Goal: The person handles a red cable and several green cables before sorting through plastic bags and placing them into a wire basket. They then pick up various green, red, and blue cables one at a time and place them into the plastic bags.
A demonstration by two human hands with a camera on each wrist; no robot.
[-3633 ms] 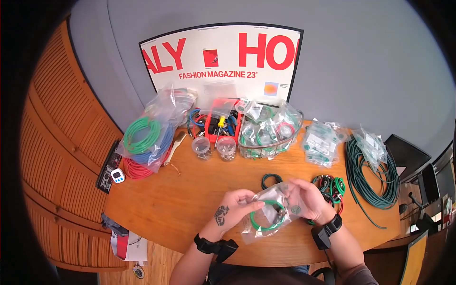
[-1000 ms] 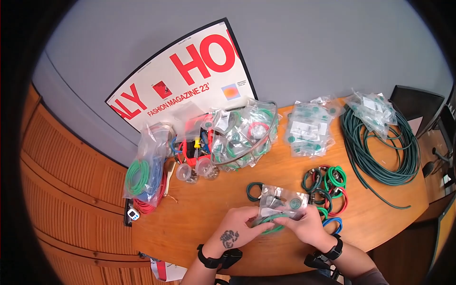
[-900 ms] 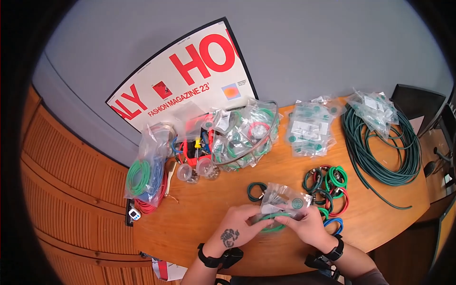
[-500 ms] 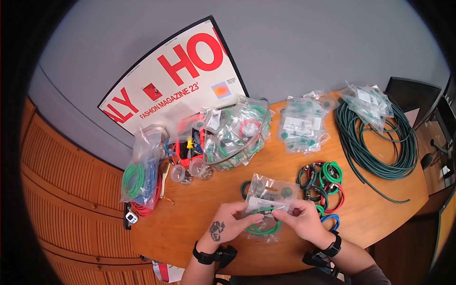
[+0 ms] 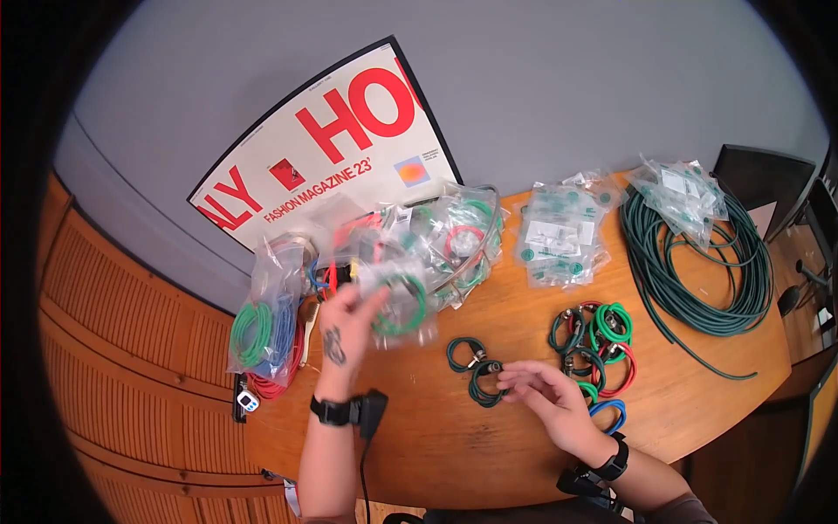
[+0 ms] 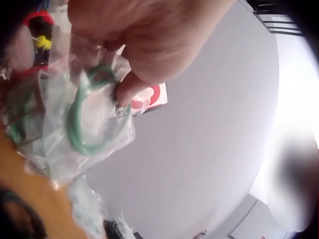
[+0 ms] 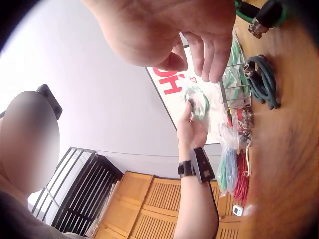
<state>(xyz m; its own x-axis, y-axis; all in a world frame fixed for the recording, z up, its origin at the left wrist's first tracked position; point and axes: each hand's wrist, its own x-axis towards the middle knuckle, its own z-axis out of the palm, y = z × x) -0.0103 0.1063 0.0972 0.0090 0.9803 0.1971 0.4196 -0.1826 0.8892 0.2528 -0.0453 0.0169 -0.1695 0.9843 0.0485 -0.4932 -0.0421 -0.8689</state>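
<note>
My left hand [image 5: 347, 332] pinches a clear plastic bag with a coiled green cable [image 5: 422, 301] inside, held up in front of the wire basket. In the left wrist view the thumb presses on the bag [image 6: 60, 164] beside the coil's connector. My right hand [image 5: 554, 406] is over the table with its fingers loosely bent and nothing in them. Its fingertips are right by a small coiled dark green cable [image 5: 477, 394] with a metal connector. A second dark green coil [image 5: 451, 356] lies against that one, up and to the left.
Behind the raised bag stands the wire basket [image 5: 476, 259] of bagged cables. Flat bags [image 5: 559, 240] lie back right, beside a large dark green cable coil [image 5: 642, 262]. Several red, green and blue coils [image 5: 621, 375] lie right of my right hand. Bagged cables [image 5: 253, 336] sit far left.
My left hand has carried the bagged green cable up and left, from between both hands toward the basket. The right hand has let go of the bag and stays low by the dark green coils.
</note>
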